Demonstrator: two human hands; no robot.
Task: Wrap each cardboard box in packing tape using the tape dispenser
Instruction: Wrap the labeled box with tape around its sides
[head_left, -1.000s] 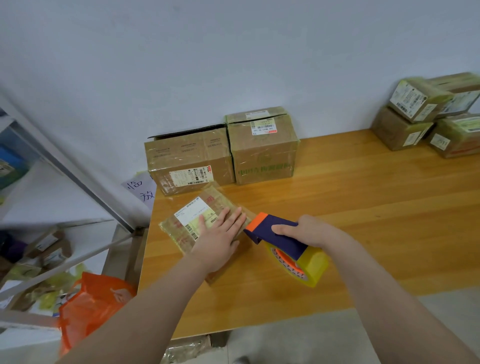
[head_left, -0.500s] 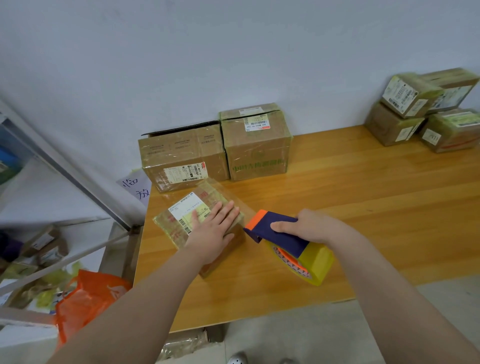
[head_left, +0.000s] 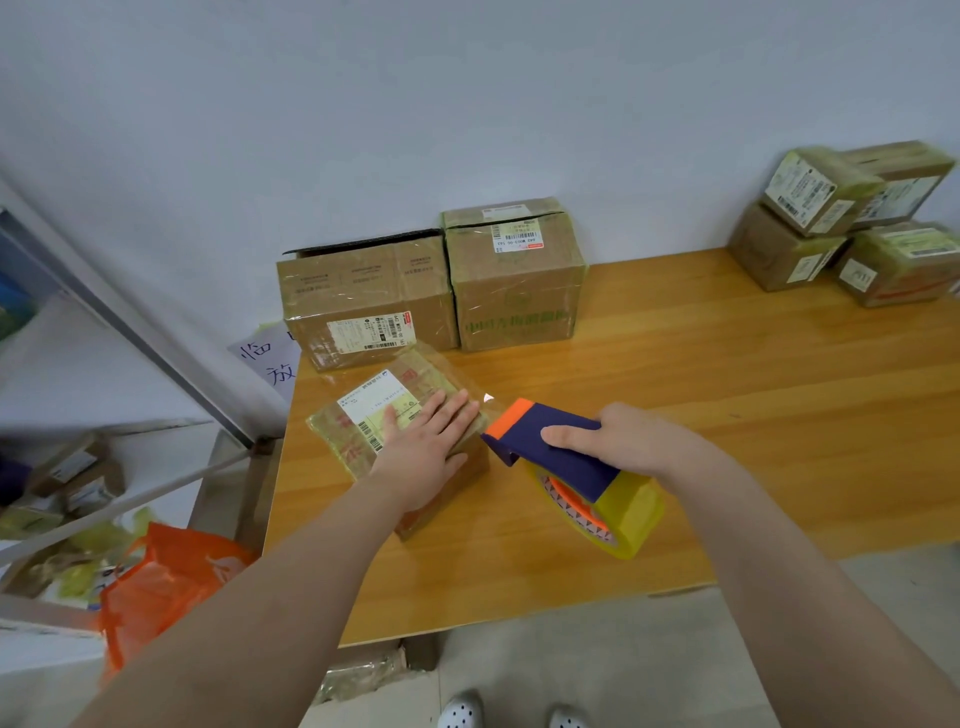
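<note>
The left hand (head_left: 426, 457) lies flat, fingers spread, on the taped cardboard box (head_left: 384, 421) near the bench's (head_left: 727, 415) left edge. The right hand (head_left: 623, 441) grips the tape dispenser (head_left: 566, 467) just beside the box.

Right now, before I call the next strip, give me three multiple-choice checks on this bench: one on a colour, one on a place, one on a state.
1. The front tip of the tape dispenser is:
A. green
B. orange
C. white

2. The left hand is:
A. flat on top of the small box
B. on the tape dispenser
C. in the air, touching nothing

3. The right hand is:
A. open and flat
B. curled and empty
C. gripping the tape dispenser

Answers:
1 B: the tip next to the small box is bright orange against the dark blue body.
2 A: the palm and straight fingers lie on the box's taped top, partly over its label.
3 C: the thumb and fingers wrap the dispenser's body above the yellow tape roll.
</note>
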